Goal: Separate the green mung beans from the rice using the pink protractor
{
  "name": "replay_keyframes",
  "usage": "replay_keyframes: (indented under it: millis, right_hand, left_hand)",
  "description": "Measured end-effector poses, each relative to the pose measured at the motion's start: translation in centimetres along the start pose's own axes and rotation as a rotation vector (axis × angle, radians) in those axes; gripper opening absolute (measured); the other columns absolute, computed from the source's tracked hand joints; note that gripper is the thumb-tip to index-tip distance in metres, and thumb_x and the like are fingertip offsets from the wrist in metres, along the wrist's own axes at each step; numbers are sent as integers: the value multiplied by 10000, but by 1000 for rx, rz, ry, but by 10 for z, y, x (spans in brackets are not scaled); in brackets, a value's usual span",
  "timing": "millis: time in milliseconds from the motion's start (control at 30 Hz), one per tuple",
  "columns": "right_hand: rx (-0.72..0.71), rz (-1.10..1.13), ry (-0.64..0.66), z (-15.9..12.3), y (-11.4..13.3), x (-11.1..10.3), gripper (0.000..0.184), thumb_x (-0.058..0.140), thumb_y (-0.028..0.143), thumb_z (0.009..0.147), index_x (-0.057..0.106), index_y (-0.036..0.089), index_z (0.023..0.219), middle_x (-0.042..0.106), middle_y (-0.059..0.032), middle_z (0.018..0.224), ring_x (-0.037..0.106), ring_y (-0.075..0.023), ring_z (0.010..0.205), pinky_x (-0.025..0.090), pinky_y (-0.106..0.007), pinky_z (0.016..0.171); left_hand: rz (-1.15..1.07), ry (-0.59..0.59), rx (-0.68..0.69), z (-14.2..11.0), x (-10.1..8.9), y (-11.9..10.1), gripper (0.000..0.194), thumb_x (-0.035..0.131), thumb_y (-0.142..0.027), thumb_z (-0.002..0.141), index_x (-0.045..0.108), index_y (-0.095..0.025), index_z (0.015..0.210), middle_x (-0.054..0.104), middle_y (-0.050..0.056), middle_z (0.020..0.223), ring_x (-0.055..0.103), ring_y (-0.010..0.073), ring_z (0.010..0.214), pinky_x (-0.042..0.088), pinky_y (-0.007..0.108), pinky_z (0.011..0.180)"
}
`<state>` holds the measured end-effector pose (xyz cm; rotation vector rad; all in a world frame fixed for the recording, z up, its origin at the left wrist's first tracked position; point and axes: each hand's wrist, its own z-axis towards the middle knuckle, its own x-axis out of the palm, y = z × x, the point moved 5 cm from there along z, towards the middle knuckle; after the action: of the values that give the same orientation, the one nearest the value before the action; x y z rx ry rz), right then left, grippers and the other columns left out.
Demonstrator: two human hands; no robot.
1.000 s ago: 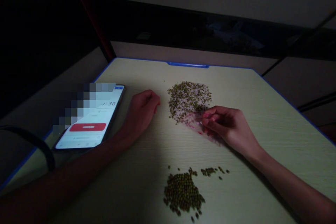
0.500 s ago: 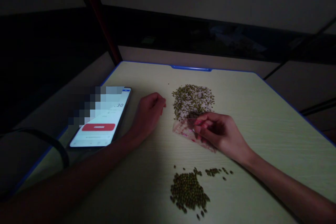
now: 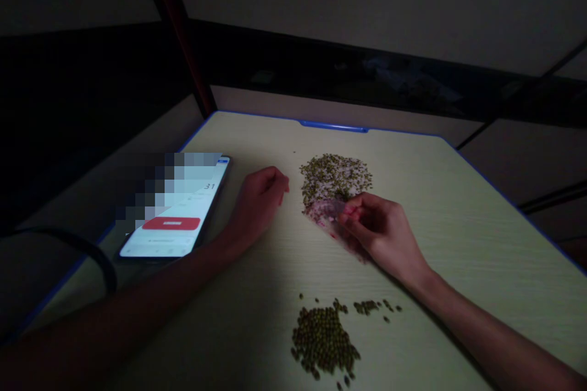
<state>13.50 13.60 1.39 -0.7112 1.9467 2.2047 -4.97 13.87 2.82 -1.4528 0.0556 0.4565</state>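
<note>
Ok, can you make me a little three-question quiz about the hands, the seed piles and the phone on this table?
1. True or false: the left hand is between the phone and the speckled pile.
2. What is the right hand pinching?
3. Pick one: which is nearer the person, the speckled pile or the plain green pile?

Key:
1. True.
2. A piece of see-through plastic with pinkish marks.
3. The plain green pile.

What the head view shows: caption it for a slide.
Right hand pinching clear plastic by a green-and-white pile, left hand loosely curled.
</note>
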Motion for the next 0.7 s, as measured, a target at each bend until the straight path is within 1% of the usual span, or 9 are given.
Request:
replay_keyframes:
  millis: [200, 333, 400, 500, 633, 700]
  right_hand:
    - [41, 65, -54, 6, -10, -25, 67, 590, 175, 671, 525, 158, 679, 512, 34, 491, 460, -72, 387, 343, -196, 355]
    - [31, 166, -119, 13, -10, -45, 91, 627, 168, 660, 541, 156, 687, 533, 36, 468, 469, -70, 353, 350, -190, 343]
    - [21, 192, -149, 14, -9, -51, 98, 637, 176, 671, 541, 158, 678, 544, 33, 458, 460, -64, 339, 343, -183, 332]
    - [8, 232, -134, 13, -8, -50, 110, 643, 198, 688, 539, 161, 679, 571, 23, 465, 451, -60, 331, 337, -178, 324]
    - [62, 314, 6, 4, -13, -37, 154, 687, 199, 651, 544, 156, 691, 584, 25, 480, 469, -62, 348, 342, -172, 337]
    - [70, 327, 20, -1, -15, -35, 148, 679, 207, 659, 543, 155, 687, 577, 29, 479, 462, -56, 353, 344, -170, 349]
  left_hand:
    - [33, -3, -20, -2, 0, -4, 206, 452, -170, 677, 435, -190, 473, 400, -58, 426, 369, 96, 441, 278, 233, 459]
    - [63, -7, -24, -2, -1, -5, 209, 451, -172, 683, 434, -191, 475, 420, -52, 445, 390, 101, 466, 295, 236, 487]
    - [84, -11, -25, -2, -1, -5, 212, 451, -177, 687, 434, -193, 476, 424, -49, 451, 397, 105, 479, 302, 237, 499]
    - [92, -7, -30, -1, -1, -5, 214, 447, -183, 694, 438, -196, 480, 421, -48, 449, 394, 109, 482, 304, 239, 499]
    - [114, -12, -45, -2, -2, -6, 220, 449, -166, 697, 433, -193, 479, 421, -52, 449, 387, 104, 468, 289, 239, 486]
    - [113, -10, -51, -2, -2, -6, 227, 452, -164, 701, 430, -191, 477, 416, -54, 449, 384, 100, 465, 283, 237, 481]
